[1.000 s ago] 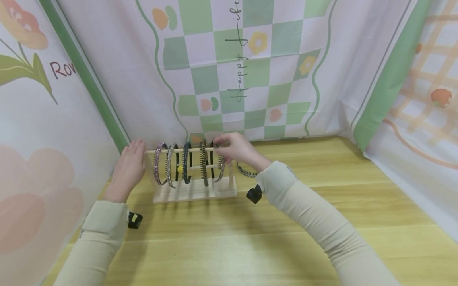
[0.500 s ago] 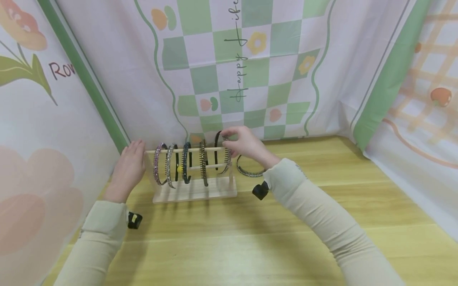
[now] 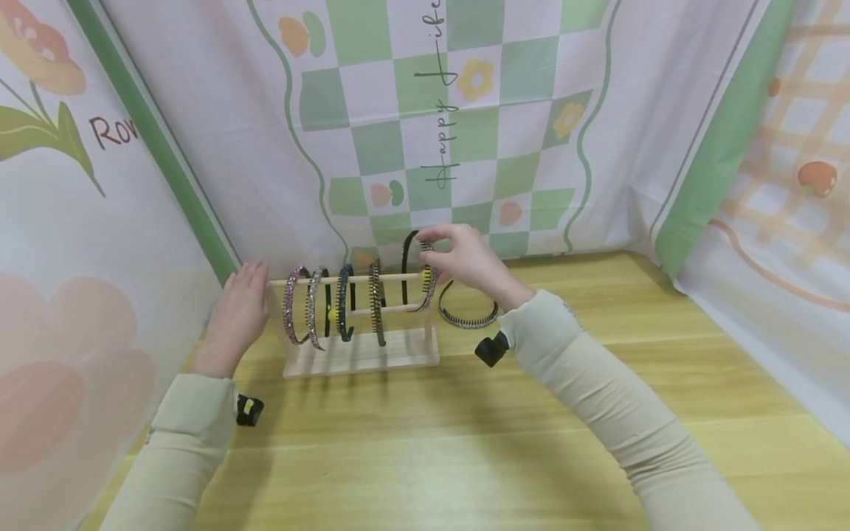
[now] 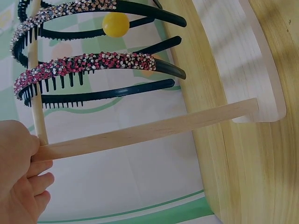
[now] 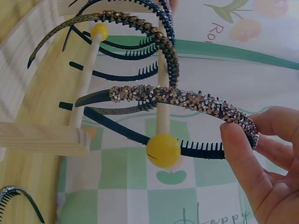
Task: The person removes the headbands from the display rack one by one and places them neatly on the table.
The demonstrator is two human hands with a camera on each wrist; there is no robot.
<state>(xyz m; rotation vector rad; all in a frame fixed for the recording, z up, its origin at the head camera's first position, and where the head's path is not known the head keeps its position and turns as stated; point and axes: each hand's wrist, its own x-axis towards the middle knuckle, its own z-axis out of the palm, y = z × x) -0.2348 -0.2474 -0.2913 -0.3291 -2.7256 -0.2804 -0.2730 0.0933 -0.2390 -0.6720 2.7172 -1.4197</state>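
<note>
A wooden headband rack (image 3: 361, 355) with two rods stands at the back of the table. My left hand (image 3: 235, 313) grips the top of its left upright (image 4: 140, 133), thumb on one side and fingers on the other. My right hand (image 3: 470, 259) pinches a headband (image 5: 187, 99) covered in rose-gold stones between thumb and fingers. That headband still loops round the upper rod, right beside its yellow end ball (image 5: 163, 150). Further left hang a pink-stoned headband (image 4: 84, 65), a silver one (image 3: 314, 310), a dark blue one (image 3: 343, 302) and a bronze one (image 3: 376, 302).
Another silver-stoned headband (image 3: 468, 322) lies on the wooden table (image 3: 425, 450), just right of the rack. A patterned cloth (image 3: 458, 147) hangs close behind the rack, and further cloths close off the left and right sides.
My right hand has moved right and up, sliding the rose-gold headband along the upper rod to its right end. The left hand stays on the rack.
</note>
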